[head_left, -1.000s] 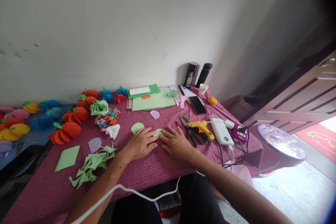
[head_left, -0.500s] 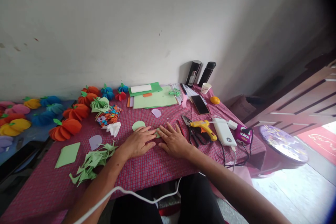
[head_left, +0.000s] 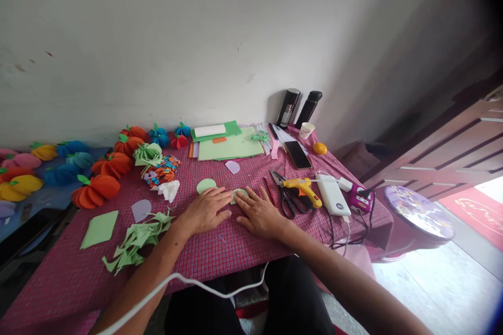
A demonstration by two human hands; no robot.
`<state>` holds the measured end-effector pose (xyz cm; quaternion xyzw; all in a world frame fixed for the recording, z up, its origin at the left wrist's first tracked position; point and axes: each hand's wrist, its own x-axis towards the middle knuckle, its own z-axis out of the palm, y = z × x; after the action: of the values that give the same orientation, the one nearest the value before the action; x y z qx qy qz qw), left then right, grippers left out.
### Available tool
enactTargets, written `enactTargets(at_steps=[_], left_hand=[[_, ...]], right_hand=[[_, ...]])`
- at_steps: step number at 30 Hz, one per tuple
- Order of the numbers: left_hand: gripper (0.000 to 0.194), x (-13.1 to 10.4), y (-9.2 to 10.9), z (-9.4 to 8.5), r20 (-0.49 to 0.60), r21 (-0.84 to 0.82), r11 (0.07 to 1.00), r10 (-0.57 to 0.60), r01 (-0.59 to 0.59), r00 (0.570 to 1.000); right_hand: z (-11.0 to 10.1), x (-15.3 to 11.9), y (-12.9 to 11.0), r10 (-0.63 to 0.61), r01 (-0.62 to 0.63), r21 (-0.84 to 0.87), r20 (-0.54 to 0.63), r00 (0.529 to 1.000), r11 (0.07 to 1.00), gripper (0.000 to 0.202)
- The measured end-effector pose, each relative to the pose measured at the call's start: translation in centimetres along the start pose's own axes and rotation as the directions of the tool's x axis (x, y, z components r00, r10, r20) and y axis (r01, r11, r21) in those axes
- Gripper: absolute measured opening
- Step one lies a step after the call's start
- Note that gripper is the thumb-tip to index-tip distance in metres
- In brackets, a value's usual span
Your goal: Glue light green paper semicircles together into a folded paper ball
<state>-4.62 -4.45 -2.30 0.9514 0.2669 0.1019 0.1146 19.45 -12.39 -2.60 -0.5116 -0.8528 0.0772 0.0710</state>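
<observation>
My left hand (head_left: 207,211) lies flat on the checked tablecloth, its fingers stretched out to the right. Just beyond its knuckles is a pale green paper circle (head_left: 206,185), partly covered by that hand. My right hand (head_left: 260,214) is also flat, with fingers spread. Its fingertips press on a second light green paper piece (head_left: 238,192), rounded at the far edge; the rest of that piece is hidden under the fingers. The left fingertips reach close to this piece, and I cannot tell whether they touch it. Neither hand grips anything.
Green paper scraps (head_left: 135,241), a green paper stack (head_left: 99,229) and paper pumpkins (head_left: 96,191) are at left. On the right are scissors (head_left: 290,204), a yellow glue gun (head_left: 304,188), a power bank (head_left: 332,194) and a phone (head_left: 297,155). A white cable (head_left: 204,289) crosses my lap.
My right hand's fingers have shifted slightly back toward me, so more of the green paper piece beneath them shows. My left hand stays nearly where it was. The whole view has shifted slightly.
</observation>
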Motion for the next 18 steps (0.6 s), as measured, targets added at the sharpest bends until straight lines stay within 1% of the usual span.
enactTargets(at_steps=[3,10,14,16,18], left_hand=[[0.046,0.1,0.0,0.1,-0.003,0.005,1.0,-0.02,0.02,1.0],[0.044,0.3,0.4,0.0,-0.052,-0.003,1.0,-0.017,0.016,0.998],[0.042,0.4,0.4,0.1,-0.066,0.01,1.0,-0.001,0.001,0.998],[0.042,0.3,0.2,0.1,-0.084,0.021,1.0,0.009,-0.008,0.996],[0.045,0.3,0.2,0.2,-0.114,0.033,0.999,0.014,-0.011,0.993]], right_hand=[[0.2,-0.1,0.3,0.003,-0.004,0.019,0.008,1.0,1.0,0.068],[0.9,-0.5,0.6,0.077,-0.076,0.018,-0.045,0.996,0.997,0.068],[0.7,-0.6,0.5,0.08,-0.078,0.033,-0.048,0.996,0.996,0.067],[0.3,-1.0,0.4,0.096,-0.094,0.03,-0.079,0.992,0.995,0.065],[0.0,-1.7,0.2,0.139,-0.137,0.026,-0.149,0.979,0.99,0.06]])
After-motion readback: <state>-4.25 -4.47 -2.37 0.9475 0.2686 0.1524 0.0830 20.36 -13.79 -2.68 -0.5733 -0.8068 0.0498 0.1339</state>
